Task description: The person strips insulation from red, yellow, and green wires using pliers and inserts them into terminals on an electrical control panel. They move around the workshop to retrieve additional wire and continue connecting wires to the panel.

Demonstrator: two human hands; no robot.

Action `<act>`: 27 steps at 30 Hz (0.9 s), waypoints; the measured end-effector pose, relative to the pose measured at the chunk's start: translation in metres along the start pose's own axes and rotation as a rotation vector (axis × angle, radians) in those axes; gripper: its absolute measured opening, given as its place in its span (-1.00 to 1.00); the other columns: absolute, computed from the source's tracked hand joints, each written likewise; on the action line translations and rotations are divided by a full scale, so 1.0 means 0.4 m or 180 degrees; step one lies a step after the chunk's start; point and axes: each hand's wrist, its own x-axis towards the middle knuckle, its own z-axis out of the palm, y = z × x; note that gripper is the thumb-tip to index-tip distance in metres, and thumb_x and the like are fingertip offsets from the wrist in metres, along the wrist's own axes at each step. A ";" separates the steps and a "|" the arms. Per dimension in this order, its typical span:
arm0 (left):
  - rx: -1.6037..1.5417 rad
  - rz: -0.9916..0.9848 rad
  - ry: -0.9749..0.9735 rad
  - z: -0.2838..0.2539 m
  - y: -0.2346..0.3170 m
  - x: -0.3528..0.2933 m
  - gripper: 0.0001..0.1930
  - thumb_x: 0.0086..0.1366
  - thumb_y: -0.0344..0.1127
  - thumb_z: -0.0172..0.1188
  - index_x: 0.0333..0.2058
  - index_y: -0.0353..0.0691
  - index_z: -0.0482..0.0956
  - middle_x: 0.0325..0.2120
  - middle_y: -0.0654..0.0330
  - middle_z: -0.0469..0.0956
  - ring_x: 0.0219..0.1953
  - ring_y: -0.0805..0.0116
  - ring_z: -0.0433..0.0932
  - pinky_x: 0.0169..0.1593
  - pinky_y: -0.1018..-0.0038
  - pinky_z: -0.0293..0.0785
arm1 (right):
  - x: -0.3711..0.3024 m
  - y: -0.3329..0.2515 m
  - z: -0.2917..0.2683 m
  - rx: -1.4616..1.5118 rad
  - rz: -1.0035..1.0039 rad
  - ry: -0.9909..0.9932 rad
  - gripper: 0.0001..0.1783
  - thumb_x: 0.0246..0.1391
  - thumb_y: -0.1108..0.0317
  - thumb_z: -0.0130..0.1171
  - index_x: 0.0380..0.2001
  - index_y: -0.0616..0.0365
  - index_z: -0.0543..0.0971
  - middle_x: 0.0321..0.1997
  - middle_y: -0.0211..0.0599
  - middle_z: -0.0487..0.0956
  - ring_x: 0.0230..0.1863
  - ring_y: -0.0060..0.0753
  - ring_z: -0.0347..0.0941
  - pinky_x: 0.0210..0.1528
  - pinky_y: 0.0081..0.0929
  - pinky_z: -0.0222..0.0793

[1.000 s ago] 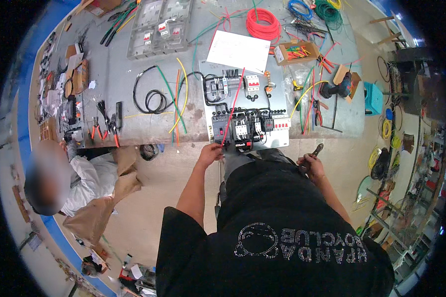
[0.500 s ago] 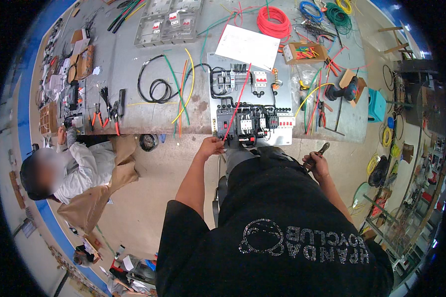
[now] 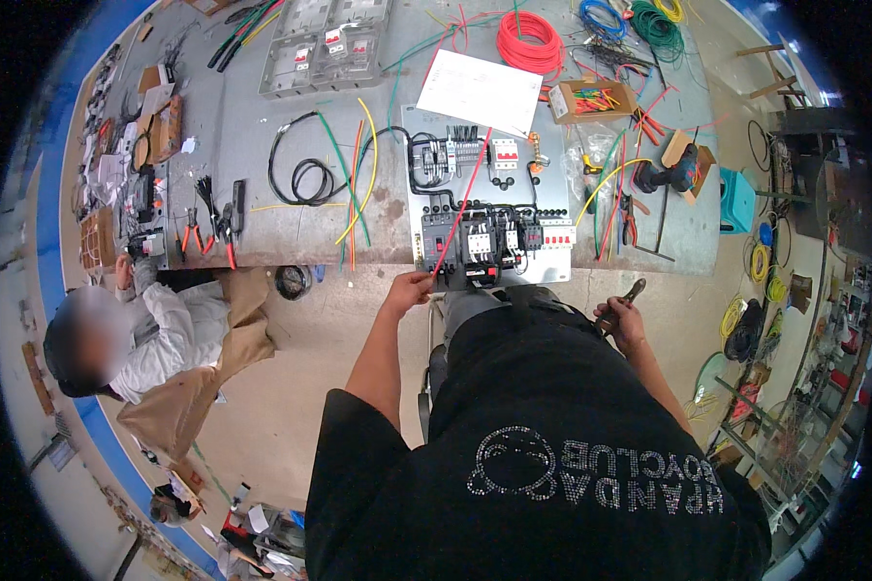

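Beside grey metal bench (image 3: 223, 126): left hand (image 3: 411, 291) pinches slender red wire (image 3: 463, 201), right hand (image 3: 623, 323) grips dark metal tool (image 3: 635, 290); black shirt (image 3: 523, 387) bears silver lettering (image 3: 639, 476).

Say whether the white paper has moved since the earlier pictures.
No: the white paper still overlaps the far edge of the metal panel, with no visible shift.

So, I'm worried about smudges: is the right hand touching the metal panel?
Apart: the head view shows floor between the right hand and the metal panel.
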 end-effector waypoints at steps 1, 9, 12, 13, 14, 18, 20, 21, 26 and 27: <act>0.0061 0.0008 0.0027 -0.002 -0.003 -0.005 -0.83 0.33 -0.29 0.23 -0.18 -0.22 0.63 -0.44 0.24 0.60 -0.51 0.50 0.52 -0.37 0.50 0.53 | 0.001 0.003 -0.005 -0.0014 -0.0009 -0.0013 -0.83 0.28 0.28 0.09 -0.19 0.12 0.44 -0.28 -0.19 0.62 -0.21 -0.18 0.63 -0.22 -0.27 0.55; -0.0235 -0.0113 0.0103 0.018 -0.008 -0.025 -0.86 0.31 -0.26 0.23 -0.30 -0.21 0.63 -0.51 0.27 0.54 -0.56 0.50 0.46 -0.41 0.51 0.48 | 0.013 0.024 -0.016 -0.0057 -0.0034 -0.0085 -0.81 0.27 0.26 0.11 -0.18 0.13 0.44 -0.29 -0.18 0.62 -0.23 -0.19 0.64 -0.22 -0.28 0.57; -0.0037 -0.0074 -0.0036 0.012 -0.013 -0.014 -0.81 0.34 -0.17 0.19 -0.29 -0.16 0.60 -0.50 0.30 0.52 -0.48 0.48 0.49 -0.31 0.44 0.54 | 0.019 0.025 -0.017 -0.0069 -0.0016 -0.0154 -0.81 0.28 0.27 0.10 -0.17 0.14 0.44 -0.31 -0.18 0.62 -0.25 -0.20 0.64 -0.25 -0.29 0.57; 0.0078 -0.0056 -0.0092 0.007 -0.020 -0.008 -0.78 0.35 -0.13 0.17 -0.27 -0.15 0.59 -0.48 0.31 0.52 -0.45 0.47 0.51 -0.27 0.41 0.57 | 0.017 0.022 -0.016 -0.0068 -0.0009 -0.0167 -0.81 0.28 0.27 0.10 -0.17 0.15 0.44 -0.31 -0.18 0.62 -0.25 -0.20 0.64 -0.26 -0.29 0.57; 0.0037 -0.0102 -0.0056 0.004 -0.028 -0.003 -0.78 0.36 -0.12 0.16 -0.29 -0.14 0.57 -0.49 0.31 0.51 -0.45 0.47 0.50 -0.27 0.40 0.57 | 0.016 0.020 -0.013 -0.0066 -0.0002 -0.0179 -0.81 0.28 0.27 0.10 -0.17 0.15 0.44 -0.31 -0.18 0.62 -0.26 -0.20 0.64 -0.27 -0.29 0.57; -0.0176 -0.0230 0.0033 0.014 -0.015 0.001 -0.72 0.37 -0.04 0.13 -0.38 -0.11 0.52 -0.51 0.32 0.49 -0.46 0.44 0.49 -0.28 0.36 0.56 | 0.013 0.013 -0.011 -0.0037 -0.0054 -0.0137 -0.81 0.28 0.28 0.11 -0.17 0.15 0.45 -0.31 -0.18 0.62 -0.24 -0.19 0.64 -0.26 -0.27 0.56; -0.0267 -0.0242 0.0095 0.018 -0.011 -0.003 -0.69 0.36 0.00 0.15 -0.40 -0.11 0.51 -0.52 0.32 0.49 -0.48 0.45 0.49 -0.31 0.37 0.55 | 0.007 0.008 -0.006 -0.0055 -0.0069 -0.0105 -0.81 0.28 0.28 0.11 -0.17 0.15 0.45 -0.31 -0.18 0.62 -0.23 -0.18 0.63 -0.25 -0.26 0.55; -0.0296 -0.0230 0.0131 0.025 -0.007 -0.007 -0.68 0.35 0.01 0.17 -0.40 -0.12 0.51 -0.52 0.32 0.48 -0.50 0.46 0.48 -0.33 0.40 0.53 | 0.007 0.009 -0.009 -0.0062 -0.0064 -0.0109 -0.81 0.28 0.27 0.11 -0.17 0.15 0.45 -0.30 -0.18 0.62 -0.22 -0.17 0.63 -0.23 -0.25 0.55; -0.0328 -0.0155 0.0209 0.034 0.001 -0.017 -0.62 0.34 0.08 0.19 -0.45 -0.13 0.51 -0.56 0.30 0.49 -0.53 0.46 0.48 -0.37 0.42 0.51 | 0.007 0.012 -0.017 -0.0081 -0.0042 -0.0102 -0.80 0.29 0.27 0.10 -0.16 0.16 0.45 -0.28 -0.17 0.62 -0.22 -0.17 0.63 -0.20 -0.23 0.56; -0.0323 -0.0186 0.0202 0.032 0.004 -0.019 -0.62 0.34 0.07 0.18 -0.46 -0.13 0.51 -0.57 0.29 0.50 -0.53 0.45 0.49 -0.38 0.42 0.51 | 0.006 0.012 -0.015 -0.0084 -0.0047 -0.0104 -0.80 0.29 0.27 0.10 -0.16 0.16 0.45 -0.28 -0.17 0.62 -0.22 -0.17 0.63 -0.20 -0.24 0.56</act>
